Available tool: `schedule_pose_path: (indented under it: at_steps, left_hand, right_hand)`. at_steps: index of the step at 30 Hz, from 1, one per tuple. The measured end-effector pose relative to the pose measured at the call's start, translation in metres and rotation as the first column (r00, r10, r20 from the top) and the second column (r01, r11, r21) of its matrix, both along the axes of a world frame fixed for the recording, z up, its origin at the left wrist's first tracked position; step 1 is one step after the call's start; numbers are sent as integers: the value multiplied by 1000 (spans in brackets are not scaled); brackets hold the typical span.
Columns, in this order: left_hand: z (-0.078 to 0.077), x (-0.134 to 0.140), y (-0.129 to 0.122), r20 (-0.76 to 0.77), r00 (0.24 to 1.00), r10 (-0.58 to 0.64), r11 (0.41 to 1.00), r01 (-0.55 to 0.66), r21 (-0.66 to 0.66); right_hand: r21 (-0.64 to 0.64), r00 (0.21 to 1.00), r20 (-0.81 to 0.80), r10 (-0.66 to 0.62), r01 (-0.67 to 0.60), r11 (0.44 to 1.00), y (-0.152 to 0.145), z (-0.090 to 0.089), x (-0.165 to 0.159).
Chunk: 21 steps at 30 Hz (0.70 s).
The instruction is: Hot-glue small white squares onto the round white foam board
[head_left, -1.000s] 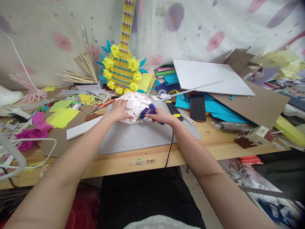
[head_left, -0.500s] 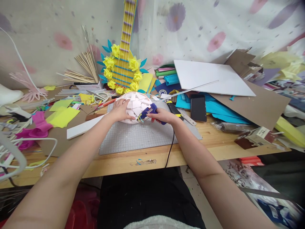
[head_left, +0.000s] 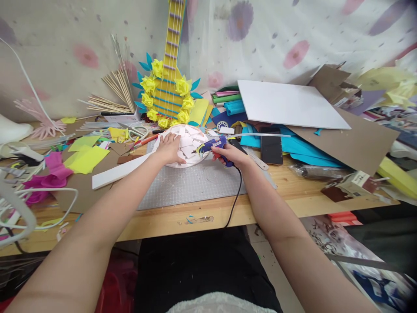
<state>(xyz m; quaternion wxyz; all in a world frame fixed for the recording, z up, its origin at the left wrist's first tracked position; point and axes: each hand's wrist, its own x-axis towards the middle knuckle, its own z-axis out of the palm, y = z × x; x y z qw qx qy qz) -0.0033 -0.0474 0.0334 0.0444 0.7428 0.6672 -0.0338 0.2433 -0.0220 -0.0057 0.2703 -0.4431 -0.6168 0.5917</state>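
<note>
My right hand (head_left: 228, 155) is wrapped round a blue hot glue gun (head_left: 215, 144). A long clear glue stick (head_left: 260, 135) pokes out of its back, and its black cord (head_left: 237, 195) hangs over the table edge. The nozzle points left, close above a round white piece (head_left: 192, 161) covered in overlapping white strips. Fingers spread, my left hand (head_left: 168, 150) lies on the left part of that round piece. Whether any strip is pinched under it is hidden. Beneath the piece is a grey gridded cutting mat (head_left: 182, 187).
A yellow paper guitar with flowers (head_left: 167, 95) leans at the back wall. To the right are a black phone (head_left: 271, 147), a white board (head_left: 289, 104) and blue sheets. Scissors (head_left: 138, 131), bamboo sticks (head_left: 119, 93) and yellow paper (head_left: 87, 158) lie left. A white strip (head_left: 120, 171) rests beside the mat.
The glue gun has turned and shifted slightly right and up, its nozzle now more level and its glue stick lying flatter. My left hand has moved slightly right on the round piece.
</note>
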Motion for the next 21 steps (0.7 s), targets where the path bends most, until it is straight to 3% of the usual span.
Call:
schedule_pose_path:
  at_steps: [14,21]
  left_hand:
    - [-8,-3,-1,27,999,35,999,-35,8]
    - [-17,-6,-22,18,1000,-18,966,12,257]
  right_hand:
    - [14,981,-176,-84,88,996,-2,-17,-12]
    - [5,974,-193,-121,124,992,-1,-21,-12]
